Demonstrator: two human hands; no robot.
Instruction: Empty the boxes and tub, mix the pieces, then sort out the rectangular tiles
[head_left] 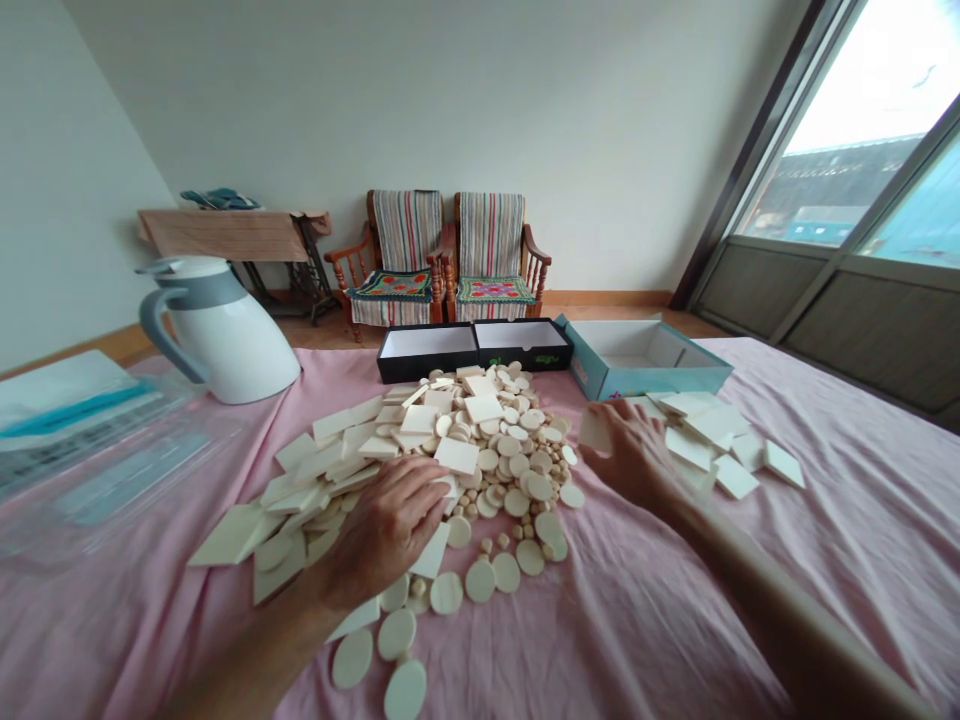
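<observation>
A large heap of pale wooden pieces [457, 457] lies on the pink cloth, with square tiles, round discs and small beads mixed together. My left hand [394, 515] rests on the near left of this heap, fingers bent and close together; what they hold, if anything, is hidden. A square tile [431, 553] lies just under its thumb side. To the right of the heap, my right hand [634, 450] is closed on a square wooden tile [595, 430] by its edge. Beyond that hand is a smaller pile of square tiles [705, 435].
Two black boxes [427, 368] and a light blue open box [652, 382] stand behind the heap. At left are a white jug [232, 340] and clear plastic packaging [127, 470]. Loose discs [405, 690] lie near the front. Two chairs [487, 240] stand by the wall.
</observation>
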